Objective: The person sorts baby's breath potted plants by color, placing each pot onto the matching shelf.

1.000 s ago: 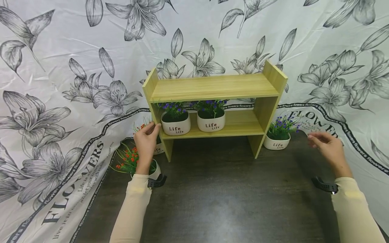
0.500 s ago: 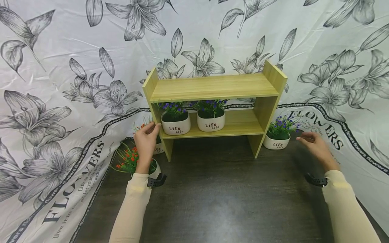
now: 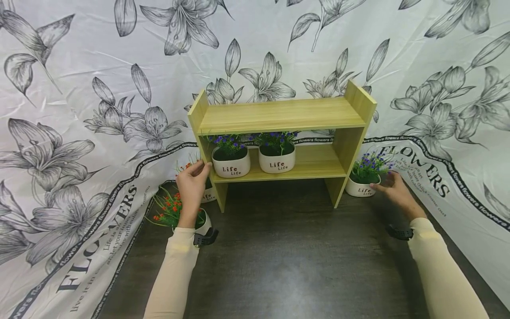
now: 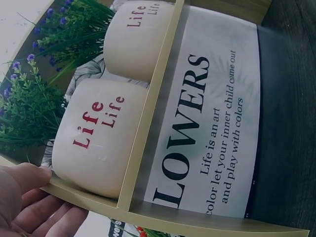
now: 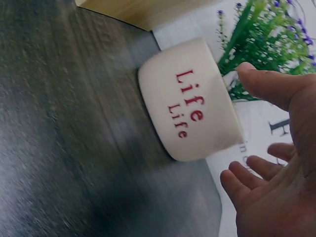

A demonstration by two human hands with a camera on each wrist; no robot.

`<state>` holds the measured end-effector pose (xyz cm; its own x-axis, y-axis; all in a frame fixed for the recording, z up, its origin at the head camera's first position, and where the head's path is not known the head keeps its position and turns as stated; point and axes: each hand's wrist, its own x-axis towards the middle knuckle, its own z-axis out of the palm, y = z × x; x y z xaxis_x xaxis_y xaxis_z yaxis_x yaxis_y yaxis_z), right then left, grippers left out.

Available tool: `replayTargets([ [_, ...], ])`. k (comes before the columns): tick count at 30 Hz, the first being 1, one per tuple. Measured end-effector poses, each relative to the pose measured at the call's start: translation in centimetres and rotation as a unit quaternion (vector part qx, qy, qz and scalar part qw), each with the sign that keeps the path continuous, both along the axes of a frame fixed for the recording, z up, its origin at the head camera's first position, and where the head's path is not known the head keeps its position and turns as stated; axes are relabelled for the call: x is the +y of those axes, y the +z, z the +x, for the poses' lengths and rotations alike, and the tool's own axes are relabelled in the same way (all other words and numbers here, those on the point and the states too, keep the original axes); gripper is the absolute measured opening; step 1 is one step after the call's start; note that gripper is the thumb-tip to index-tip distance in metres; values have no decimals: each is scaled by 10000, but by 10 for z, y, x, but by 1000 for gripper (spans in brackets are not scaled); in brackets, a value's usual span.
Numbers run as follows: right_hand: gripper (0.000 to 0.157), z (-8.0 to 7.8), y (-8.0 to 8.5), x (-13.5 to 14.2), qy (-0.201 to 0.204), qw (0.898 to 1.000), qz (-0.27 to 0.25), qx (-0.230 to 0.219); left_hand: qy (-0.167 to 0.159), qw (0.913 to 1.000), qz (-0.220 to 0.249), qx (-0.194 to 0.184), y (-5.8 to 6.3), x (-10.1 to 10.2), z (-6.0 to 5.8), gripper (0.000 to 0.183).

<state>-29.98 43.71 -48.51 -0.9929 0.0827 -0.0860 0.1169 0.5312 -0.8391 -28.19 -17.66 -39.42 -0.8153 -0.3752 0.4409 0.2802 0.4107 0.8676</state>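
Observation:
My left hand (image 3: pixel 192 188) pinches the left side panel of a two-tier wooden shelf (image 3: pixel 279 114), thumb on the inner side and fingers outside in the left wrist view. On the lower board stand two white pots lettered "Life", a left pot (image 3: pixel 231 167) and a second pot (image 3: pixel 277 163), both with purple flowers. My right hand (image 3: pixel 398 195) is at a third purple-flowered pot (image 3: pixel 360 189) on the table, right of the shelf. In the right wrist view, the thumb (image 5: pixel 269 86) overlaps this plant above the rim, with the fingers spread apart from it.
Two pots with red flowers stand left of the shelf, a front pot (image 3: pixel 205 223) and a rear pot (image 3: pixel 209 196), partly hidden by the left forearm and hand. Flower-printed cloth (image 3: pixel 131 26) hangs behind and along both sides of the dark table (image 3: pixel 295 248).
My right hand has moved left from beside the cloth to the purple-flowered pot on the table. The left hand has stayed at the shelf's side panel.

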Motion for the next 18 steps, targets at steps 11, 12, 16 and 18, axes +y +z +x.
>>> replayTargets([
  [11, 117, -4, -10, -18, -72, 9999, -24, 108, -50, 10000, 16, 6, 2, 0, 0, 39],
  [12, 118, -4, -11, -20, -132, 9997, 34, 180, -46, 10000, 13, 0, 1, 0, 0, 39],
  [16, 107, -6, -18, -22, -411, 9956, 522, 656, -12, 10000, 7, -12, 1, 0, 0, 39],
  [18, 98, -7, -22, -23, -470, 9924, 778, 834, -9, 10000, 16, 4, 0, -1, 0, 39],
])
